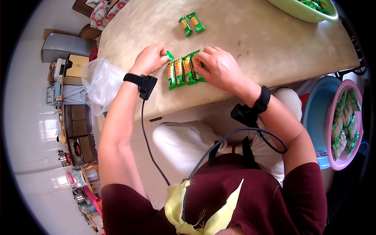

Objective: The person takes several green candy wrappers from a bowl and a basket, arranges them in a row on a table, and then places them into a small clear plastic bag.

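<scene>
Several green-and-orange wrapped snack packets (179, 72) lie side by side in a short row on the table, close to its near edge. My left hand (148, 58) is just beyond the row's left end, pinching a small green packet (169, 55) that is mostly hidden by the fingers. At the right end of the row, my right hand (218, 67) has its thumb and fingers around the last packet (196, 62), covering part of it. Two more packets (191, 24) lie apart, farther back on the table.
The pale tabletop (141, 22) has a green basin (305, 13) of packets at its far right. Clear plastic bags (101, 79) sit by the left edge. Below right stand a blue basin (315, 108) and a pink basin (332, 158) holding bagged packets. Cables run from both wrists.
</scene>
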The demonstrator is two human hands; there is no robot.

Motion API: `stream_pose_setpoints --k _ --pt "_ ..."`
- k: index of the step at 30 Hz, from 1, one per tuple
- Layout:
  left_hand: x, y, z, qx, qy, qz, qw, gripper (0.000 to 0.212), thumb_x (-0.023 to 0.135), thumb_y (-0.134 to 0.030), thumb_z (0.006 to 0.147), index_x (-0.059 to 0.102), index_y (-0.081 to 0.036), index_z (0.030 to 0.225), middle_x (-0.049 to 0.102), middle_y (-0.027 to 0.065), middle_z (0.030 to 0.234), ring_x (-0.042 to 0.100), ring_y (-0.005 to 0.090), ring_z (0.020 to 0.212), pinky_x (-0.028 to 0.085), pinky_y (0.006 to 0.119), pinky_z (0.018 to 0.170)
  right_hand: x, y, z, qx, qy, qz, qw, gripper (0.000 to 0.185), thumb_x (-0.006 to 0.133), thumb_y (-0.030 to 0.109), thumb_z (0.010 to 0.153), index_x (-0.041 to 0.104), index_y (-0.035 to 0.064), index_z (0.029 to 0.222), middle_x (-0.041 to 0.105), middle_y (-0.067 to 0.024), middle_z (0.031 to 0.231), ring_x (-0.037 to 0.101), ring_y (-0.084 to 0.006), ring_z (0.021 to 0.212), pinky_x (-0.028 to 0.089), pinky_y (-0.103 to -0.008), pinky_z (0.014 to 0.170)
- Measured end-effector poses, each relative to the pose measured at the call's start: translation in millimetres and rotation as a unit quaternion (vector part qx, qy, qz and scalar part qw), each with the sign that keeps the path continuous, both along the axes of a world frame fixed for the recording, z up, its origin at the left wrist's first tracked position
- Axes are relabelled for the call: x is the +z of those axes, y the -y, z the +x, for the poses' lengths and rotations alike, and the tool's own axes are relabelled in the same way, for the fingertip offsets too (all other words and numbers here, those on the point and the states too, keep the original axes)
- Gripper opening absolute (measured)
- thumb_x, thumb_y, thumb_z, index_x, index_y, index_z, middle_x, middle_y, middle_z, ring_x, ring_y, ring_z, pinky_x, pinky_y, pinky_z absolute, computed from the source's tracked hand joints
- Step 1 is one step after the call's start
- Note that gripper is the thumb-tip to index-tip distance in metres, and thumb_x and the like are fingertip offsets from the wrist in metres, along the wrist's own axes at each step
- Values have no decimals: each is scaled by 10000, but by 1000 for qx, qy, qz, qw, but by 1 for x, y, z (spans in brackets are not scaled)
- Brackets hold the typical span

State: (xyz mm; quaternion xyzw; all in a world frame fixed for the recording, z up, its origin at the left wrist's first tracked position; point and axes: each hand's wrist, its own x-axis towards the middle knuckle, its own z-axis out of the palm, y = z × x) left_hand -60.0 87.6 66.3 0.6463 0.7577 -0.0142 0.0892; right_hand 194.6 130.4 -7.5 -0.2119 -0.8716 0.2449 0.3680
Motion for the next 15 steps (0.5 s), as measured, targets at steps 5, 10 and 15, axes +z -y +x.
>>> stream_pose_setpoints --k 5,10,15 --pt "-2 34 -2 60 27 36 997 195 690 -146 808 541 -28 762 587 78 640 572 170 583 464 324 560 0 0 0 -3 -5 7 1000 210 667 218 850 642 65 991 610 -104 841 590 -318 816 497 -431 728" --pt "0 49 1 155 139 19 978 188 714 -151 805 566 -37 791 628 87 675 635 197 671 505 349 638 -1 0 0 -4 -12 8 1000 212 660 223 857 643 58 990 611 -108 832 593 -320 820 496 -429 736" --pt "-23 63 -3 69 188 87 976 162 713 -98 801 658 -23 935 594 110 971 633 183 789 536 319 739 -2 0 -1 1 -6 10 1000 211 656 220 859 643 53 989 609 -114 827 593 -320 820 494 -428 740"
